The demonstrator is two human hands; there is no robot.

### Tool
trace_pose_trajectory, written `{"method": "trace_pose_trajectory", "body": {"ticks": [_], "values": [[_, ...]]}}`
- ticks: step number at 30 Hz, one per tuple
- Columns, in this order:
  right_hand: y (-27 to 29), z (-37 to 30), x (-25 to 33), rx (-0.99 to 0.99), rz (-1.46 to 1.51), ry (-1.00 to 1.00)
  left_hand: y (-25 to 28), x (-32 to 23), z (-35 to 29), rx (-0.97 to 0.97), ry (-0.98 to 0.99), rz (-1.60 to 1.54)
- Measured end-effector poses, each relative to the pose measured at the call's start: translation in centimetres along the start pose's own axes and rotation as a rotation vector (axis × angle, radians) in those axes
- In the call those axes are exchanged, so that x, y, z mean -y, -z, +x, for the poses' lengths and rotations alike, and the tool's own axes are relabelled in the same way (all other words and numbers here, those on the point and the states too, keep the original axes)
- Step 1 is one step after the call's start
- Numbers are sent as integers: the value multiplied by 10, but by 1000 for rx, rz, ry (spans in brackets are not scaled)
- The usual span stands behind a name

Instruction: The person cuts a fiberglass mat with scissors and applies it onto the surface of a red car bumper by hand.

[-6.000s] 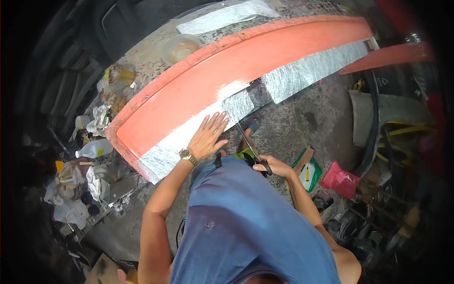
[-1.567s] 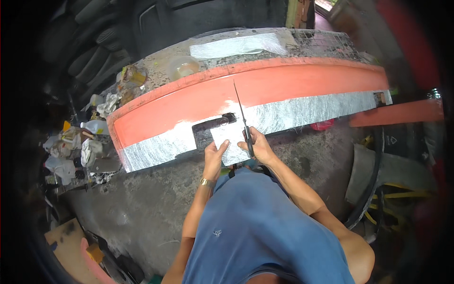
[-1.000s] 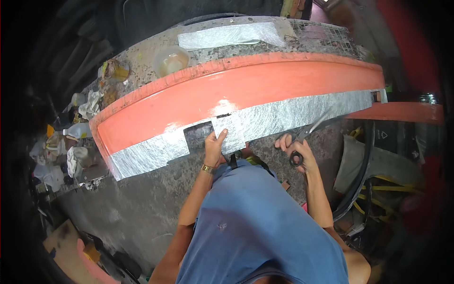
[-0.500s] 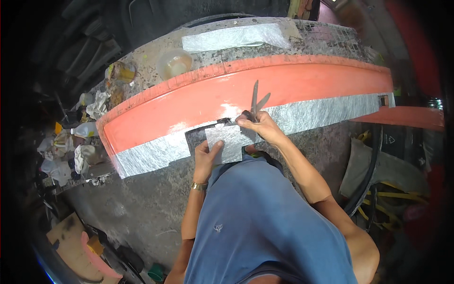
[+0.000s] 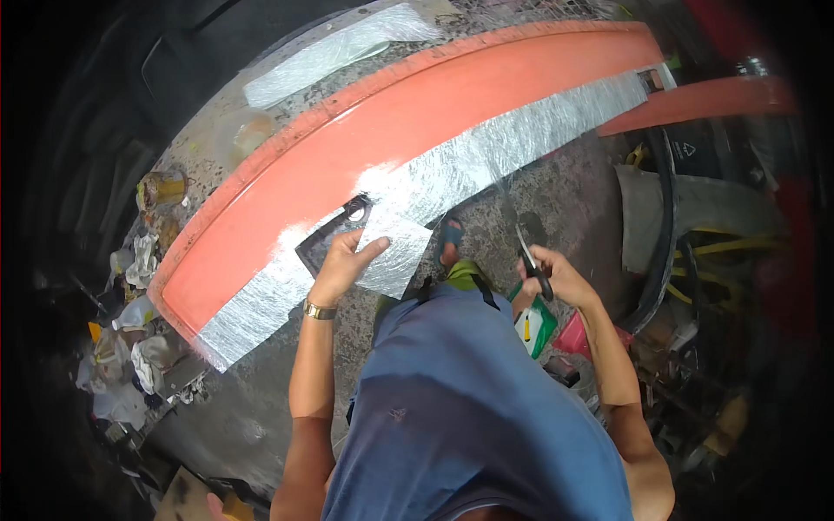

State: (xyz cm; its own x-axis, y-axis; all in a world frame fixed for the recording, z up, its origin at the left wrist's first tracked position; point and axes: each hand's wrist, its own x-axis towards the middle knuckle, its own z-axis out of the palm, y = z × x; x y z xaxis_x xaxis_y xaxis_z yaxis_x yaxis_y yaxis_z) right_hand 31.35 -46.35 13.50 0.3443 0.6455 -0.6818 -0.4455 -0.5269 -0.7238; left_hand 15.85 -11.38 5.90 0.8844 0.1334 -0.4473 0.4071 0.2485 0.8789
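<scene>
A long curved orange panel point(image 5: 391, 130) stretches across in front of me. Silvery-white fibre matting point(image 5: 495, 152) covers its near edge, broken by a dark rectangular gap point(image 5: 314, 249) left of the middle. Between thumb and fingers, my left hand point(image 5: 340, 267) pinches a small cut piece of the same matting point(image 5: 395, 256), over the near side of the panel beside that gap. My right hand point(image 5: 560, 280) is out to the right, off the panel, closed round the dark handles of a pair of scissors point(image 5: 525, 250). Their blades point up and away, partly blurred.
Behind the panel, the bench holds a folded white mat sheet point(image 5: 326, 59), a translucent bowl point(image 5: 245, 132) and a yellowish tin point(image 5: 163, 188). Crumpled rubbish point(image 5: 148, 360) lies at left. A green container point(image 5: 540, 330) stands low near my right leg; another orange panel point(image 5: 704, 106) extends at right.
My right hand has swung right and nearer with the scissors, away from the matting piece. My left hand still holds that piece, and the view has turned and shifted.
</scene>
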Motion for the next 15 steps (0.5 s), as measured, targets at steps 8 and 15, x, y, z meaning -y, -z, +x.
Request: {"method": "trace_pose_trajectory", "body": {"ticks": [8,15], "values": [[9,-21,-39,306,-229,1,-45,-13,-25,-4,-69,62],[32,-36,-44,429,-224,-39,-100,-3,-59,-46,-32,15]]}}
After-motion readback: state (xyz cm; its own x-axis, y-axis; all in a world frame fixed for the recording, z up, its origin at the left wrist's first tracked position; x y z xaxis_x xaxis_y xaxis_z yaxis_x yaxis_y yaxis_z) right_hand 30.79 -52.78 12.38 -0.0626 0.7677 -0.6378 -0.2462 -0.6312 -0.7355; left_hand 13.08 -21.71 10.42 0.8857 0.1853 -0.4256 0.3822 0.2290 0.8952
